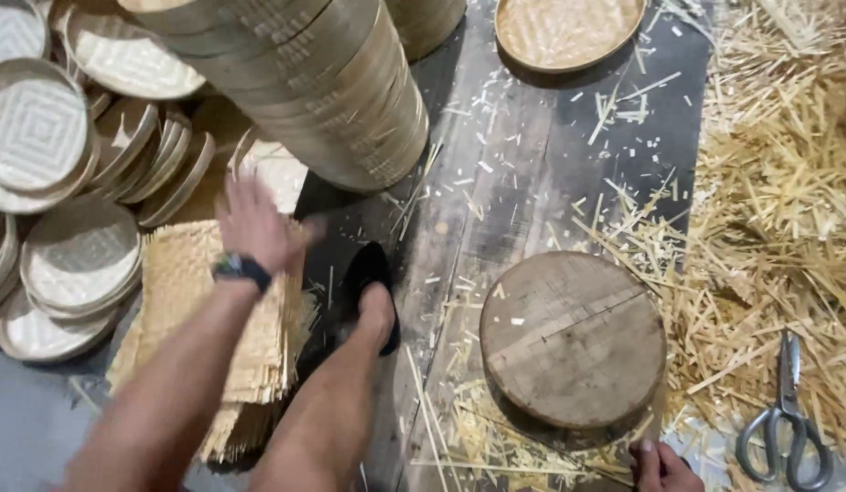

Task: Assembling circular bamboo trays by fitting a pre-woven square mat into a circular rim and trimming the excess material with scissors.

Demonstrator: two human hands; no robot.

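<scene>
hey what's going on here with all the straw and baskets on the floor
A person is working on the floor among woven bamboo goods. Their left hand, with a wristwatch, reaches over a stack of flat woven mats. Their right hand rests at the bottom edge, near a round wooden block. Scissors lie untouched on a pile of bamboo offcuts. Finished round trays are heaped at left, beside a tall leaning stack of rims.

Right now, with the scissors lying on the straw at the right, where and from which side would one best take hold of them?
Grip the scissors at the two grey loop handles, coming from the near side. They lie flat with the handles towards the person and the closed blades pointing away, so the loops are the nearer end. The right hand is the closer of the two hands; the left hand is over the woven mats.
</scene>
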